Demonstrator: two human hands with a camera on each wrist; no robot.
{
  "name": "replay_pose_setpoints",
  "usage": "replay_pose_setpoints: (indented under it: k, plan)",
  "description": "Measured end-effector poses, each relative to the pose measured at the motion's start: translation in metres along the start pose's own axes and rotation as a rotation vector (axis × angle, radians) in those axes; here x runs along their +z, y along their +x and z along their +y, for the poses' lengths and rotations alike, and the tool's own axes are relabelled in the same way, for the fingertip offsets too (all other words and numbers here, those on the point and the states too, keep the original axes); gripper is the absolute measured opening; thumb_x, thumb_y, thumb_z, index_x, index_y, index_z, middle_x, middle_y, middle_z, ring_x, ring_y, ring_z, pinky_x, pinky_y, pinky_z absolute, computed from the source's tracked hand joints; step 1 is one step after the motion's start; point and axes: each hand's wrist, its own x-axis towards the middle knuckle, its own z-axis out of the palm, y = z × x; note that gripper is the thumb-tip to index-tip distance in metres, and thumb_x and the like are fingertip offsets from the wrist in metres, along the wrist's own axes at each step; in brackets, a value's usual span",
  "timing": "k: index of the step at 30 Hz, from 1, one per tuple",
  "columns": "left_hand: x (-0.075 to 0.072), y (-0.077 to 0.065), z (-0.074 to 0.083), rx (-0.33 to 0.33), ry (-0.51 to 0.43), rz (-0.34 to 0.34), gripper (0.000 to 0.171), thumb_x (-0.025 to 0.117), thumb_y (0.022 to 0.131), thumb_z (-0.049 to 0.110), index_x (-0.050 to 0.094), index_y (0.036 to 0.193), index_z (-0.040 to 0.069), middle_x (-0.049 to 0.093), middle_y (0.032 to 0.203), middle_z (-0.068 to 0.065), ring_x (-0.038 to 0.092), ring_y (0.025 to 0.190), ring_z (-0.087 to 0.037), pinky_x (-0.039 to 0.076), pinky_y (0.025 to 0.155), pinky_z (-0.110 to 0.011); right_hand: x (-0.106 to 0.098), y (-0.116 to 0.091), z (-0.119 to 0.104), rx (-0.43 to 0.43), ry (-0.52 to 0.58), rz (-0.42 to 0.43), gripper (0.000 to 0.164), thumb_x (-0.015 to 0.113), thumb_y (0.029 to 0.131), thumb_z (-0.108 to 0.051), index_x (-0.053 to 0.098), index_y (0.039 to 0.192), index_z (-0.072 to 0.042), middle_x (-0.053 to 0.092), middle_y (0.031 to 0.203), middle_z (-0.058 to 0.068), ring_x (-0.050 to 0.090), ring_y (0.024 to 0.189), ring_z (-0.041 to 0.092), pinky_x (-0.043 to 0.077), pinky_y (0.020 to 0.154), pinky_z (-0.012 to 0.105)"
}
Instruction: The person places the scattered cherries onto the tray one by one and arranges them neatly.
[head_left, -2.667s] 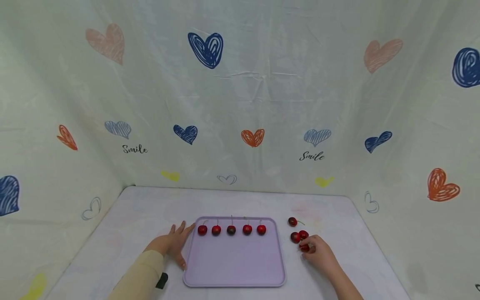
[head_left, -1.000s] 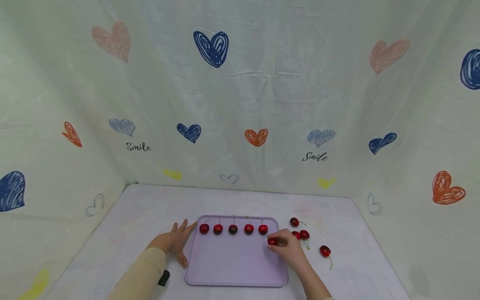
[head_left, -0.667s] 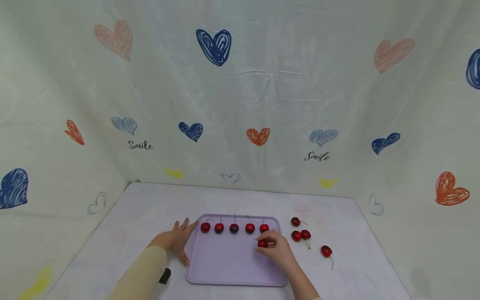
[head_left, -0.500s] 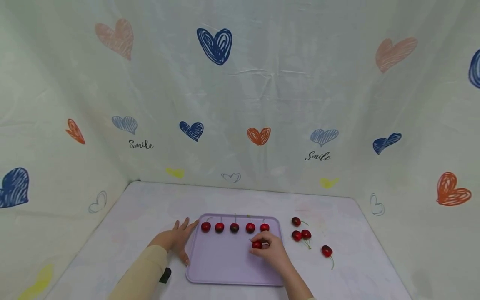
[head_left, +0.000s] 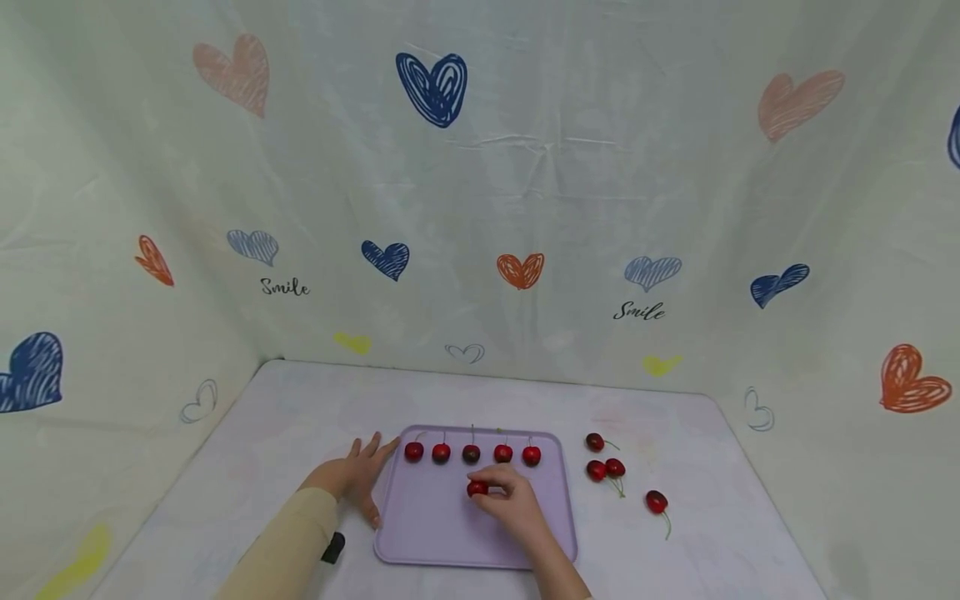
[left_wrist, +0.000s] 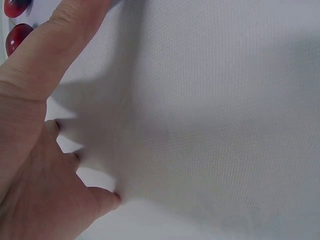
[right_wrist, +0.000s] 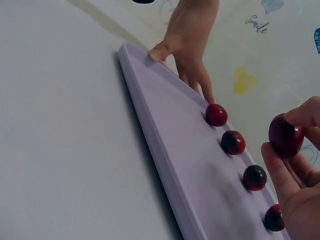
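Observation:
A cherry (right_wrist: pixel 286 136) is pinched between the thumb and fingers of my right hand (head_left: pixel 512 502), over the middle of the lilac tray (head_left: pixel 420 542). Behind it, several cherries stand in a row along the tray's far edge, from a left-end cherry (head_left: pixel 413 452) to a right-end cherry (head_left: pixel 531 456), stems pointing away. My left hand (head_left: pixel 352 482) has its fingers spread, with thumb and index finger touching the tray's left rim. The right wrist view shows the held cherry close up, its stem out of sight.
Right of the tray, several loose cherries lie on the white table: a far cherry (head_left: pixel 595 442), two close together (head_left: pixel 596 471), and a near cherry (head_left: pixel 656 502). A small black object (head_left: pixel 333 547) sits by the left sleeve. A heart-print curtain (head_left: pixel 480 208) encloses the table.
My right hand picked up a cherry from the loose group at the right, brought it over the tray and moved on leftward. My left hand stayed at the tray's left rim.

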Motion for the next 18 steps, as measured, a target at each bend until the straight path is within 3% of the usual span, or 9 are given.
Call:
replay_pose_setpoints:
  k: [4,7,12,14,18]
  plan:
    - [-0.001,0.0,0.001,-0.005,0.008,-0.004,0.121,0.094,0.057,0.039,0.025,0.152,0.006,0.016,0.155,-0.031,0.012,0.136,-0.06,0.024,0.1,-0.074,0.012,0.006,0.016,-0.024,0.009,0.019,0.025,0.074,0.078,0.006,0.073,0.103,0.005,0.063,0.104,0.009,0.06,0.095,0.008,0.054,0.08,0.022]
    - [-0.003,0.0,0.001,-0.011,0.015,-0.003,0.121,0.094,0.058,0.04,0.025,0.152,0.006,0.016,0.155,-0.031,0.012,0.137,-0.06,0.024,0.101,-0.073,0.024,0.008,0.011,-0.037,-0.004,0.046,0.024,0.075,0.077,0.008,0.072,0.1,0.006,0.063,0.101,0.009,0.061,0.093,0.009,0.055,0.082,0.028]
    - [0.0,-0.001,0.0,-0.005,0.015,-0.001,0.121,0.094,0.058,0.039,0.026,0.152,0.006,0.017,0.154,-0.032,0.013,0.136,-0.061,0.025,0.101,-0.073,0.041,0.004,0.001,-0.045,-0.003,0.039,0.023,0.074,0.074,0.012,0.071,0.096,0.007,0.062,0.097,0.007,0.06,0.091,0.011,0.054,0.078,0.026]
    - [0.001,-0.002,-0.001,-0.001,0.017,0.002,0.121,0.094,0.057,0.038,0.026,0.151,0.006,0.018,0.154,-0.032,0.014,0.136,-0.061,0.026,0.1,-0.073,0.048,0.005,0.006,-0.038,0.021,0.03,0.023,0.073,0.074,0.013,0.071,0.096,0.007,0.061,0.098,0.006,0.059,0.092,0.01,0.054,0.076,0.022]
    - [0.002,-0.001,0.0,0.004,0.024,0.011,0.121,0.094,0.057,0.04,0.026,0.151,0.006,0.019,0.154,-0.031,0.014,0.136,-0.061,0.027,0.099,-0.074,0.059,0.014,0.023,-0.016,0.032,0.048,0.025,0.073,0.072,0.014,0.072,0.097,0.007,0.062,0.099,0.005,0.058,0.093,0.009,0.055,0.079,0.025]
